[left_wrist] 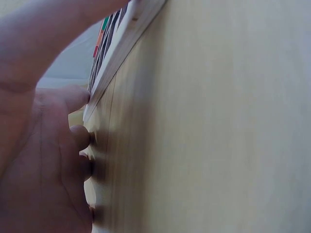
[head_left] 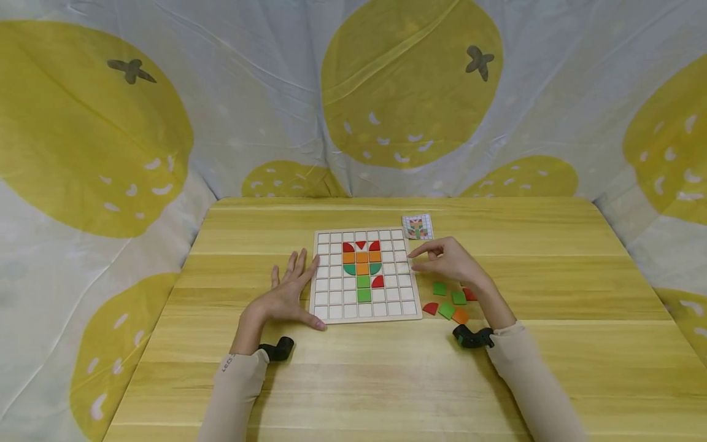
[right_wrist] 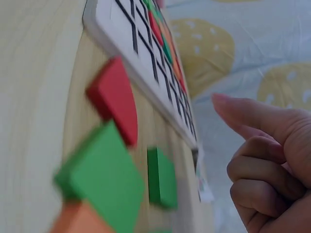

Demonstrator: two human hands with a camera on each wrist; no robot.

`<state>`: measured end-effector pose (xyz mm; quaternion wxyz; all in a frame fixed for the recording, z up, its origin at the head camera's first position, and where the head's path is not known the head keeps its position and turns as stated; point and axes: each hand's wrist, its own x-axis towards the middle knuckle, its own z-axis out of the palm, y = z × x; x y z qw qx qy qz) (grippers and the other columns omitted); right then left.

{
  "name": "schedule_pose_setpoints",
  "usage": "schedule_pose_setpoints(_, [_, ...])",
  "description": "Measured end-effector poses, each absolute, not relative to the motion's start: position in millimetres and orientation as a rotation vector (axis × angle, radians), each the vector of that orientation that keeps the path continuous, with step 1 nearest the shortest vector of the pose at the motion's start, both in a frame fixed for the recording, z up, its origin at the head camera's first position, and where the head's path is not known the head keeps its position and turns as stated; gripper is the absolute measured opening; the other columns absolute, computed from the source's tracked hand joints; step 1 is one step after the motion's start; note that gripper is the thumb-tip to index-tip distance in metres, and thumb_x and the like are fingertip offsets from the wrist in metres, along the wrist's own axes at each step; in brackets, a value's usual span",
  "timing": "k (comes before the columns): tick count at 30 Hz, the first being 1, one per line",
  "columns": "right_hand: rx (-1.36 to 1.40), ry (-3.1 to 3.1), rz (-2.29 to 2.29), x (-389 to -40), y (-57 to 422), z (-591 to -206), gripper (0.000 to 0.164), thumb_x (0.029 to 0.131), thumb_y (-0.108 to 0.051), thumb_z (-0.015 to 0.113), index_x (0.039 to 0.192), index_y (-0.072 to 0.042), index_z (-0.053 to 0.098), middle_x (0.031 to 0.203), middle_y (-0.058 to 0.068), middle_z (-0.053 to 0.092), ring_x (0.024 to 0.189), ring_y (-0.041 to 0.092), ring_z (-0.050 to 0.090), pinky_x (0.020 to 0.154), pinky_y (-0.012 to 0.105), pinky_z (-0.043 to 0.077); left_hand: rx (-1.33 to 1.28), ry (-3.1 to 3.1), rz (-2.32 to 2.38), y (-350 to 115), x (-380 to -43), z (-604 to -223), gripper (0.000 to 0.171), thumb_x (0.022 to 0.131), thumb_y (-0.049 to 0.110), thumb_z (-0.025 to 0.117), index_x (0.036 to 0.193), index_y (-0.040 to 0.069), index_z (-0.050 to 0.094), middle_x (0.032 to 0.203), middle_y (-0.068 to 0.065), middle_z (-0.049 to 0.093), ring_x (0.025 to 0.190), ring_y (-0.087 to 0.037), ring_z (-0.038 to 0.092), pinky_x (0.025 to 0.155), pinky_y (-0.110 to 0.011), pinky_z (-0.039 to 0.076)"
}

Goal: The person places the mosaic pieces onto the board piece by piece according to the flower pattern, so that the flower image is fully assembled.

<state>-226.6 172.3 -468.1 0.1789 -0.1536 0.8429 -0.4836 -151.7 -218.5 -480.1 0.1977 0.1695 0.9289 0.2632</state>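
A square wooden grid board lies on the table, a flower-like pattern of red, orange, teal and green pieces in its cells. One red quarter-round piece sits right of the green stem. My left hand is spread along the board's left side, thumb at the near-left corner and index finger at the left edge. Beside the right edge is my right hand, thumb and index finger extended with a gap between them. The right wrist view shows its other fingers curled and nothing held.
Near my right wrist lie loose pieces: green squares, a red quarter-round, another red piece and an orange one. A small pattern card rests beyond the board's far-right corner. A lemon-print cloth hangs behind the table.
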Motion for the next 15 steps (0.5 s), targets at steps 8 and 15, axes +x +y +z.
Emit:
schedule_pose_setpoints(8, [-0.418,2.335,-1.29,-222.6,216.4,-472.9,0.032,0.087,-0.018,0.084,0.114,-0.003,0.078,0.059,-0.006,0.026,0.054,0.008,0.022,0.053,0.025,0.025,0.464,2.607,0.742,-217.8,-151.0,-480.8,0.148,0.063,0.054,0.096,0.168,0.012,0.0,0.171,-0.02,-0.023,0.158,-0.041,-0.025,0.117,-0.075,-0.021])
schedule_pose_setpoints(15, [-0.486,2.196,-1.196,-222.8,229.4,-474.9,0.033,0.084,-0.01,0.085,0.114,0.001,0.076,0.057,-0.005,0.037,0.052,0.006,0.028,0.053,0.021,0.028,0.469,2.606,0.735,-217.4,-150.8,-479.8,0.147,0.064,0.054,0.096,0.168,0.011,0.001,0.172,-0.02,-0.022,0.158,-0.041,-0.025,0.117,-0.075,-0.021])
